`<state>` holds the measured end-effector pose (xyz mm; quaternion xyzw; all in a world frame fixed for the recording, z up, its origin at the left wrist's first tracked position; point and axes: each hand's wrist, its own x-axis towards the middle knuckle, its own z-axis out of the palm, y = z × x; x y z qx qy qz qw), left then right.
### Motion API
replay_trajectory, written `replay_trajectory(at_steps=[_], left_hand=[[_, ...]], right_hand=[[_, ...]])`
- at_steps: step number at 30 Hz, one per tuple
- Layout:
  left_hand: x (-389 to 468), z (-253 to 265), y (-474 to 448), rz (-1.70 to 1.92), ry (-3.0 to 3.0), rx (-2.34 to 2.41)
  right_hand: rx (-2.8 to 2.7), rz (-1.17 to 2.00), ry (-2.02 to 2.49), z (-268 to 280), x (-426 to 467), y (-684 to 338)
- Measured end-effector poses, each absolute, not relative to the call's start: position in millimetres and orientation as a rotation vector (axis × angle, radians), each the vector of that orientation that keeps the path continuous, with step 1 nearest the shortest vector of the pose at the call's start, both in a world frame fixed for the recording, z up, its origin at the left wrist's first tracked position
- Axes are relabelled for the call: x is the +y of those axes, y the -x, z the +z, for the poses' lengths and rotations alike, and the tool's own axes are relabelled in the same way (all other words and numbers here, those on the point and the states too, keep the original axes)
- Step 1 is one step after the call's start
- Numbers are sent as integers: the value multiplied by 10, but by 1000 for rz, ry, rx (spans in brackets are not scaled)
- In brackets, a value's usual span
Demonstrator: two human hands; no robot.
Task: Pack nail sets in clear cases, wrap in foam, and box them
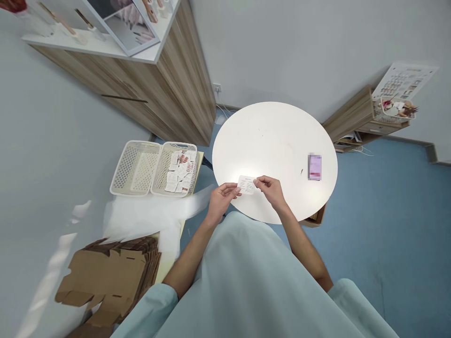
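A small white card (245, 185) with lines of dark print is held above the near edge of a round white table (275, 136). My left hand (221, 198) pinches its left edge between thumb and fingers. At the card's upper right corner, my right hand (270, 188) grips it in the same way. To the right on the tabletop lies a pinkish-purple pack (314, 167), its surface blurred. A small dark red scrap (301, 172) is near that pack.
Left of the table stand two white perforated baskets (136, 169); one holds several printed cards (179, 171). Flattened cardboard boxes (109, 277) are stacked below, near white sheeting (141, 216). A wooden cabinet (169, 84) stands behind left, a small shelf unit (362, 110) at right.
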<state>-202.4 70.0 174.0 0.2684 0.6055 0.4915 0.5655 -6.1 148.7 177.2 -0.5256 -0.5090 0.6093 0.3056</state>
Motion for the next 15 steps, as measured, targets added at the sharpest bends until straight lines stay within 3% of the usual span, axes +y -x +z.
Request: replay_trajectory(at_steps=[9, 15], left_hand=[[683, 1826, 2060, 940, -387, 794], [686, 1830, 1943, 979, -477, 857]], right_hand=[[-1433, 1749, 1163, 1848, 1517, 19], [-1377, 1715, 1197, 1798, 1469, 53]])
